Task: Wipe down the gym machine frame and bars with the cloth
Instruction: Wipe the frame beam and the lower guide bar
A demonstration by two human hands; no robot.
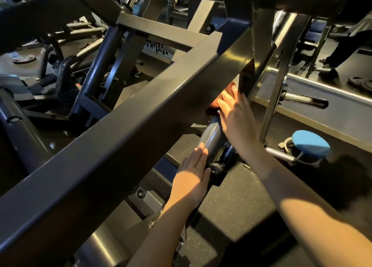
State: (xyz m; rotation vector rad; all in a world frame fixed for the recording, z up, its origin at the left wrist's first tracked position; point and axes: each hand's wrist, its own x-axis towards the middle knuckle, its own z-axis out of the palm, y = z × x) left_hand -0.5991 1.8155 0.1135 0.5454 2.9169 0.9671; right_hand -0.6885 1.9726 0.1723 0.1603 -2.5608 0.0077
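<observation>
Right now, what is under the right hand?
A reddish-brown cloth lies under the right hand, at the upper end of the grey round bar. The diagonal frame beam covers the rest of the cloth.

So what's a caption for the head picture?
Right hand presses cloth where bar meets frame; left hand touches the bar.

- Cloth [213, 107]: only a reddish-brown fold shows. The rest lies behind the diagonal beam [124, 138] and under the right hand [236, 117].
- Round bar [211, 138]: its upper end is hidden by the cloth and beam, its lower end by the left hand [192, 176].
- Left hand: thumb out of sight.
- Both forearms: cut off by the bottom edge.
- Person [346, 47], upper right: trouser legs and shoes only, the rest concealed by the machine's dark padding above.
- White lettering [156, 49] beyond the frame: partly blocked, unreadable.
</observation>
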